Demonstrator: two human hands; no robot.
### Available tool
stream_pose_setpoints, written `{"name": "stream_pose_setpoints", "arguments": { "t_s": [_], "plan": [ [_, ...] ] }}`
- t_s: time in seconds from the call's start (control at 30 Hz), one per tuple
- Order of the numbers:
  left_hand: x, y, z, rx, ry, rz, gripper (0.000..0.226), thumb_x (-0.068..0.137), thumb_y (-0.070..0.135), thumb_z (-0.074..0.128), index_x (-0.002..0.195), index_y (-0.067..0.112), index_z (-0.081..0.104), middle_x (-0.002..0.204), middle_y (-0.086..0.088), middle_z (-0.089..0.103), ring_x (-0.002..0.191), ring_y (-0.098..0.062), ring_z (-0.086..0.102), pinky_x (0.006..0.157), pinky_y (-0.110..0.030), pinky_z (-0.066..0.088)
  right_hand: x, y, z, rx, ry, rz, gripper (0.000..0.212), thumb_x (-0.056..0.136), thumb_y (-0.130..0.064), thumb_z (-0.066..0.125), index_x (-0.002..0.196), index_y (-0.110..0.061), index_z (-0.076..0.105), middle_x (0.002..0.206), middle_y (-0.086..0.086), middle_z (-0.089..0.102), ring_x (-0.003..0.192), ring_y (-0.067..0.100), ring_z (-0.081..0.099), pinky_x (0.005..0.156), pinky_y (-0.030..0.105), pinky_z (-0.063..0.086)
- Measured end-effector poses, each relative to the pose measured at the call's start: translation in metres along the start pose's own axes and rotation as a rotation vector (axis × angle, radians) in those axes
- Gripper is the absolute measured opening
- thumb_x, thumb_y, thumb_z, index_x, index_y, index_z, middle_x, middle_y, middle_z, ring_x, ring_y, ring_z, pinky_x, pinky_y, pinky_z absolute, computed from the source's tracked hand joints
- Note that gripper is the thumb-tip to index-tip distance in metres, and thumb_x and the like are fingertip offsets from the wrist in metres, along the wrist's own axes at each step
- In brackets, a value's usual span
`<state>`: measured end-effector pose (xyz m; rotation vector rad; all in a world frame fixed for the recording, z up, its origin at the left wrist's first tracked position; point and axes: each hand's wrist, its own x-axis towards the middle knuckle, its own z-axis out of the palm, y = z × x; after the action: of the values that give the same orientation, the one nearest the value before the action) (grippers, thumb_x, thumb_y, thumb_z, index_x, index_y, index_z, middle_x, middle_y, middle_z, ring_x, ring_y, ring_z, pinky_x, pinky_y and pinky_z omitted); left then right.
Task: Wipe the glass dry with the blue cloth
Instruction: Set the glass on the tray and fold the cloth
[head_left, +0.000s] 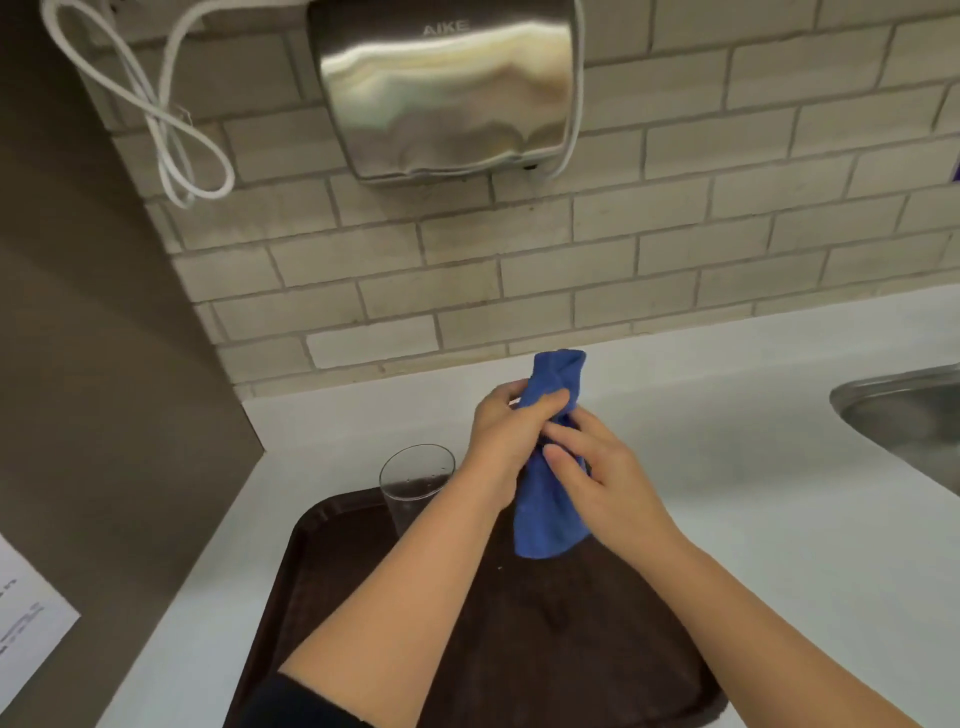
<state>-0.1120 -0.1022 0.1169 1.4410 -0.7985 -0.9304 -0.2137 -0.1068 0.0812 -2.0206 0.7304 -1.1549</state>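
A clear drinking glass (413, 483) stands upright on the far left corner of a dark brown tray (571, 634), with water drops on its wall. Neither hand touches it. The blue cloth (548, 514) is bunched into a long roll and held up over the tray, to the right of the glass. My left hand (511, 431) grips the cloth near its upper part. Just below, my right hand (592, 467) pinches its middle. The cloth's lower end hangs free above the tray.
The tray lies on a white counter (753, 467) against a tiled wall. A steel sink (904, 410) is at the right edge. A metal hand dryer (447, 88) with a white cable hangs on the wall above. A brown side wall bounds the left.
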Motion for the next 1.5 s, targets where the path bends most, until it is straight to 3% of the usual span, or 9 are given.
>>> {"name": "stream_pose_setpoints", "arguments": {
  "t_s": [0.07, 0.17, 0.27, 0.37, 0.6, 0.73, 0.9, 1.3, 1.5],
  "plan": [
    [0.004, -0.004, -0.001, 0.065, 0.022, 0.065, 0.03, 0.083, 0.029, 0.064, 0.108, 0.013, 0.061, 0.105, -0.007, 0.068, 0.096, -0.019, 0.063, 0.088, -0.032, 0.051, 0.003, 0.002, -0.015, 0.163, 0.083, 0.086, 0.028, 0.09, -0.003, 0.046, 0.106, -0.016, 0.065, 0.109, -0.019, 0.054, 0.099, -0.015, 0.05, 0.087, 0.001, 0.041],
    [0.006, -0.004, -0.004, 0.098, -0.004, 0.128, 0.013, 0.087, 0.036, 0.056, 0.085, 0.023, 0.06, 0.091, -0.001, 0.067, 0.095, -0.021, 0.064, 0.09, -0.033, 0.05, 0.015, 0.01, -0.037, 0.301, 0.294, 0.23, 0.026, 0.085, -0.003, 0.054, 0.105, -0.019, 0.06, 0.107, -0.003, 0.061, 0.097, -0.004, 0.056, 0.086, 0.023, 0.048],
    [0.004, -0.003, 0.0, 0.021, -0.098, 0.148, 0.021, 0.09, 0.039, 0.052, 0.086, 0.022, 0.064, 0.101, -0.008, 0.071, 0.101, -0.024, 0.066, 0.094, -0.038, 0.051, 0.029, 0.012, -0.056, 0.394, 0.152, 0.383, 0.041, 0.081, -0.015, 0.064, 0.12, -0.018, 0.051, 0.109, 0.003, 0.062, 0.105, 0.015, 0.058, 0.085, 0.024, 0.046],
    [0.004, 0.0, 0.01, -0.095, -0.147, 0.124, 0.023, 0.092, 0.037, 0.049, 0.092, 0.019, 0.064, 0.1, -0.008, 0.07, 0.094, -0.022, 0.067, 0.087, -0.034, 0.053, 0.036, 0.01, -0.067, 0.502, 0.003, 0.388, 0.016, 0.082, -0.012, 0.061, 0.098, -0.013, 0.064, 0.091, 0.003, 0.07, 0.086, 0.017, 0.067, 0.074, 0.024, 0.056],
    [0.004, 0.006, 0.029, -0.051, -0.382, 0.143, 0.089, 0.055, 0.042, 0.081, 0.131, 0.017, 0.042, 0.124, -0.01, 0.062, 0.112, -0.024, 0.062, 0.097, -0.04, 0.049, 0.037, 0.013, -0.107, 0.341, 0.029, 0.374, 0.012, 0.085, -0.018, 0.059, 0.093, -0.011, 0.064, 0.086, 0.002, 0.068, 0.073, 0.012, 0.067, 0.061, 0.022, 0.057],
    [0.001, 0.002, 0.053, 0.111, -0.339, 0.235, 0.071, 0.073, 0.004, 0.073, 0.134, 0.025, 0.042, 0.106, 0.003, 0.064, 0.099, -0.016, 0.064, 0.089, -0.032, 0.052, 0.027, 0.019, -0.136, 0.25, -0.014, 0.354, 0.019, 0.088, -0.016, 0.054, 0.103, -0.007, 0.061, 0.088, 0.001, 0.067, 0.076, 0.01, 0.066, 0.071, 0.026, 0.055],
    [-0.002, -0.017, 0.082, 0.011, -0.421, 0.147, 0.013, 0.086, 0.017, 0.061, 0.095, 0.025, 0.065, 0.097, 0.001, 0.069, 0.094, -0.018, 0.065, 0.081, -0.035, 0.051, 0.003, 0.037, -0.174, 0.225, -0.097, 0.442, 0.024, 0.089, -0.018, 0.052, 0.109, -0.007, 0.061, 0.098, 0.007, 0.066, 0.087, 0.019, 0.063, 0.078, 0.032, 0.052],
    [0.062, -0.074, 0.138, 0.102, -0.259, -0.277, 0.033, 0.09, 0.019, 0.055, 0.121, 0.008, 0.058, 0.11, -0.011, 0.063, 0.095, -0.024, 0.06, 0.067, -0.032, 0.053, 0.022, 0.14, -0.166, 0.119, -0.084, 0.784, 0.025, 0.086, -0.024, 0.058, 0.099, -0.004, 0.063, 0.087, 0.007, 0.063, 0.072, 0.016, 0.06, 0.058, 0.026, 0.052],
    [0.106, -0.108, 0.148, 0.268, -0.172, -0.299, 0.018, 0.091, 0.014, 0.05, 0.075, 0.015, 0.058, 0.08, -0.006, 0.058, 0.085, -0.024, 0.055, 0.077, -0.037, 0.051, 0.041, 0.197, -0.142, 0.072, -0.068, 0.872, 0.013, 0.087, -0.018, 0.055, 0.083, -0.007, 0.06, 0.071, 0.002, 0.058, 0.06, 0.012, 0.053, 0.05, 0.021, 0.045]
  ]
}}
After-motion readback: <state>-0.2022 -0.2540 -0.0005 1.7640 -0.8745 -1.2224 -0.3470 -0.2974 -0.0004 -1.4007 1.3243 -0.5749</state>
